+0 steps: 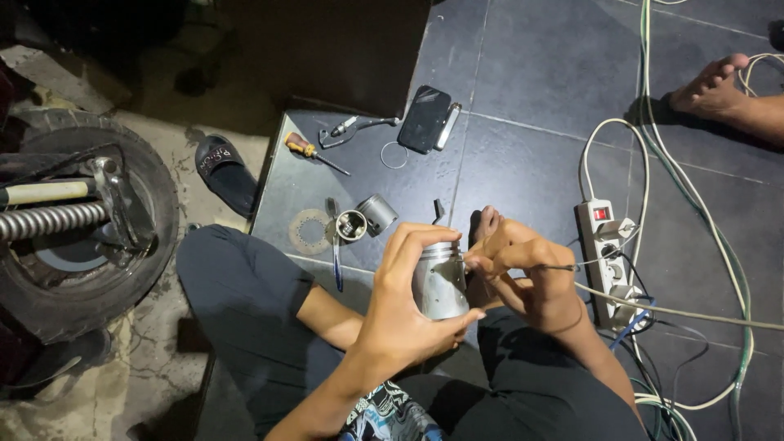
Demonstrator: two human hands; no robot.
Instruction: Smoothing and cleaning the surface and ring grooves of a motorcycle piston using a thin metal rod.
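My left hand (402, 304) is wrapped around a grey metal piston (439, 282), held upright in front of me over my crossed legs. My right hand (520, 273) pinches a thin wire-like ring or tool (559, 267) against the piston's upper rim, fingers closed on it. A second piston (377, 214) lies on its side on the tiled floor beyond my hands, next to a small round metal part (351, 224).
A flat gasket disc (309, 231), an orange-handled screwdriver (313, 152), pliers (351, 128), a wire ring (394, 155) and a phone (425, 119) lie on the floor ahead. A power strip (603, 253) with cables sits right. A motorcycle wheel (82, 229) stands left. Another person's foot (719, 90) rests at far right.
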